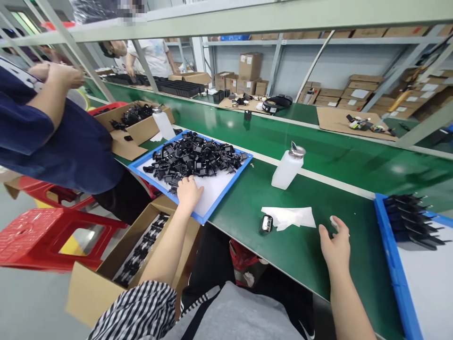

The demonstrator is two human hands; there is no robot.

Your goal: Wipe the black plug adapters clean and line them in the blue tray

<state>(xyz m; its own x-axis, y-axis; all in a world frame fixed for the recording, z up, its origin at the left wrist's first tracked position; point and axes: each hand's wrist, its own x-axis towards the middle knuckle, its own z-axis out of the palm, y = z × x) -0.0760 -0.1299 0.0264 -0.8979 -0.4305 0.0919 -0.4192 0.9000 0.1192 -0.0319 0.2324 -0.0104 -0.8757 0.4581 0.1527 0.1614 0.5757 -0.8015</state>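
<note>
My left hand (189, 192) reaches over the near edge of a blue-rimmed tray (223, 192), its fingertips at the front of a heap of small black plastic parts (198, 156). Its thumb stands apart from the fingers, and no part shows in its grasp. Above the green table to the right, my right hand (335, 241) is open, thumb and fingers spread, with a white cover on one fingertip. Left of it lie a crumpled white wipe (292, 217) and a single black part with a shiny metallic face (266, 224).
Behind the wipe stands a white pump bottle (288, 167). A second blue tray (399, 278) at right holds rows of black parts (412, 219). Beside my left arm is an open carton (95, 283) of parts. A co-worker in dark blue (67, 137) stands at left, near red stools (42, 236).
</note>
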